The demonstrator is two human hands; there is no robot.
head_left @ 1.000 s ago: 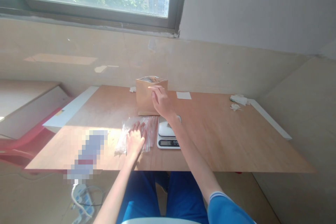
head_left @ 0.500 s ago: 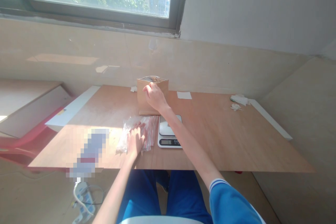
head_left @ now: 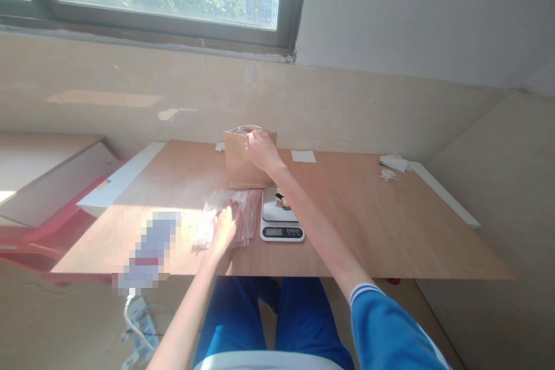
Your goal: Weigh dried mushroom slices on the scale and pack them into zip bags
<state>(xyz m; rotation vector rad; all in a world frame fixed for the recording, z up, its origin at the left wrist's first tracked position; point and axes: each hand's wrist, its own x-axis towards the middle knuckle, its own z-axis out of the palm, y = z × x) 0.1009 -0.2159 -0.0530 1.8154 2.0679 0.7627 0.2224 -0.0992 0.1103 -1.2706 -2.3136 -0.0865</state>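
A brown paper bag stands upright at the back middle of the wooden table, its top open. My right hand reaches into the bag's mouth with fingers curled over the rim; what they hold is hidden. My left hand lies flat, fingers spread, on a pile of clear plastic bags with red strips. Just right of the pile sits a small digital scale with a small dark and pale item on its platform.
A white paper slip lies behind the scale. Crumpled white scraps sit at the far right corner. A blurred-out object rests at the table's front left. A power strip lies on the floor below.
My right hand has risen from the bag's front face to its open top. The left hand has stayed on the plastic bags. A small item now shows on the scale.
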